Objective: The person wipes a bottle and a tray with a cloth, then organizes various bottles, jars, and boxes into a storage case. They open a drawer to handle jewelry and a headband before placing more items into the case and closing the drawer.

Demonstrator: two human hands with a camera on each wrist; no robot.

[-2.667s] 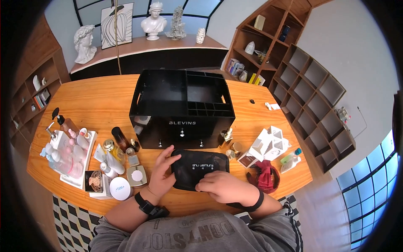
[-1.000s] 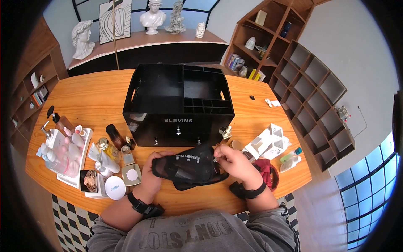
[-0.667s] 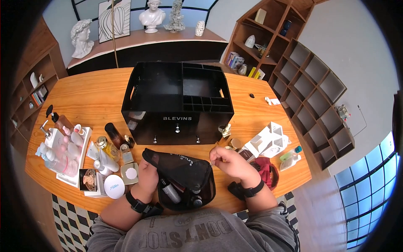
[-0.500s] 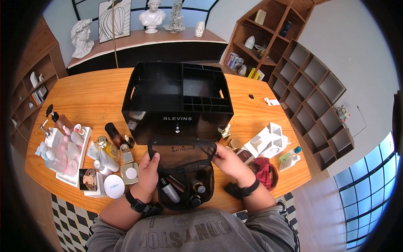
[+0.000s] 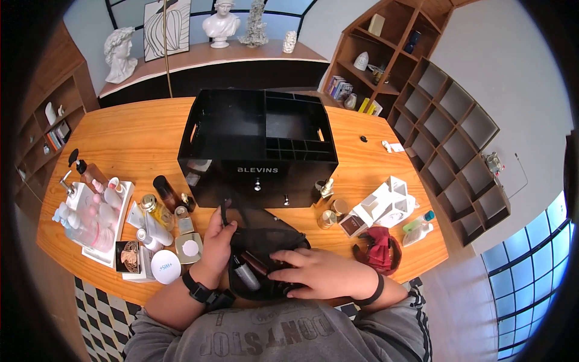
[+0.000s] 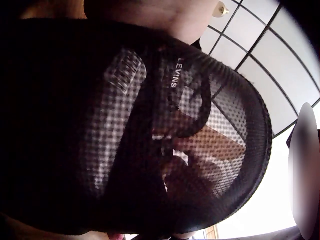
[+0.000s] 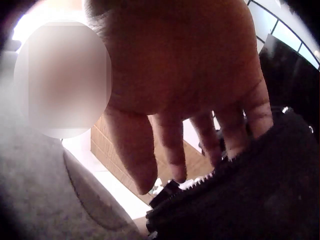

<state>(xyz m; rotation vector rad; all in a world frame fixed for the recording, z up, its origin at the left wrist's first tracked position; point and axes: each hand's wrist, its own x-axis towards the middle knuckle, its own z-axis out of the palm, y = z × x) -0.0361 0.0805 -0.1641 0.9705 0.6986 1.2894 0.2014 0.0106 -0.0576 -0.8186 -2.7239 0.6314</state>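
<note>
A black mesh cosmetic pouch (image 5: 265, 220) is unzipped, its lid raised toward the black organizer. My left hand (image 5: 216, 246) grips the pouch's left side near the lid, with the thumb over the edge. Over the pouch's opening is my right hand (image 5: 325, 274), fingers spread and reaching inside. A clear-grey bottle (image 5: 246, 276) and a dark brown tube (image 5: 256, 263) lie in the pouch beside those fingertips; the contents farther right are hidden under the hand. In the right wrist view the fingers point down past the zipper edge of the pouch (image 7: 260, 185).
Behind the pouch stands the black drawer organizer (image 5: 259, 184). To the left are a white tray (image 5: 125, 208) of bottles, a round white-lidded jar (image 5: 166, 267) and perfume bottles. A white folded box (image 5: 386, 205), a red bow headband (image 5: 381, 250) and small bottles sit at the right.
The zipped pouch has been opened and its lid lifted back, showing bottles inside. My right hand has let go of the lid's edge and moved left and down into the pouch.
</note>
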